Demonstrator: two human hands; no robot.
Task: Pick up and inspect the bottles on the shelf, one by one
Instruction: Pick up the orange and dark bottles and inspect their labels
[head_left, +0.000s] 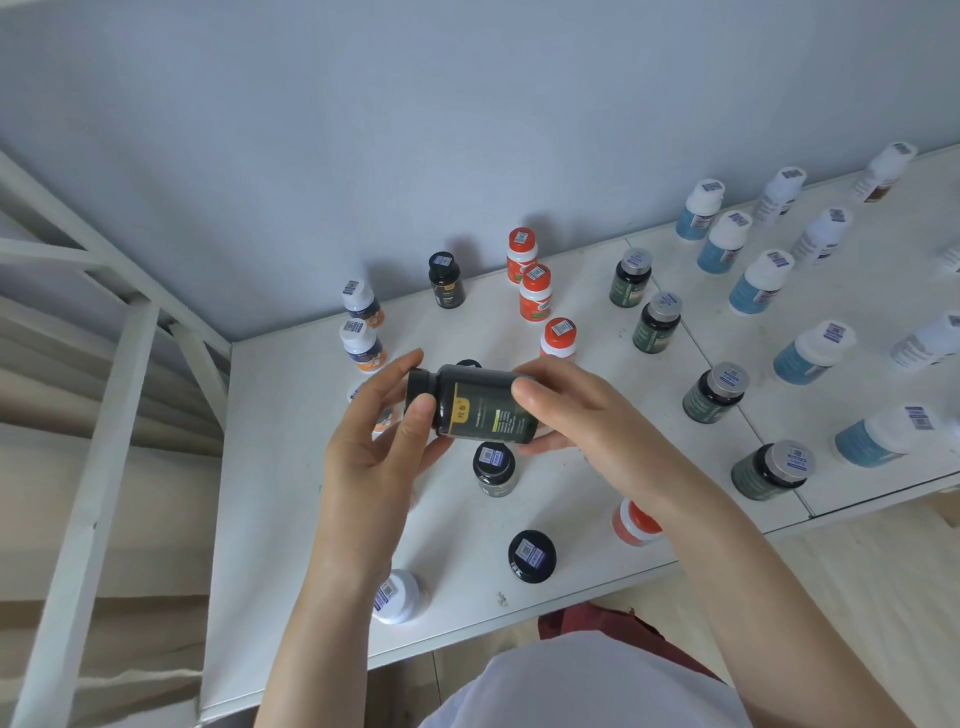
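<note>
Hands raised above the shelf (291, 467), left hand (379, 441) and right hand (582, 410) both grasping a sideways dark bottle (475, 402).

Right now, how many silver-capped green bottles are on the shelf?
4 silver-capped green bottles, in one diagonal row: rearmost, second, third, nearest the front edge. Others may be hidden.

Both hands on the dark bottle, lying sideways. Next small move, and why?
Probably roll the dark bottle between the fingers to read its far side. It lies on its side above the shelf, cap in the left hand, base in the right hand, with only one label face showing.
</note>
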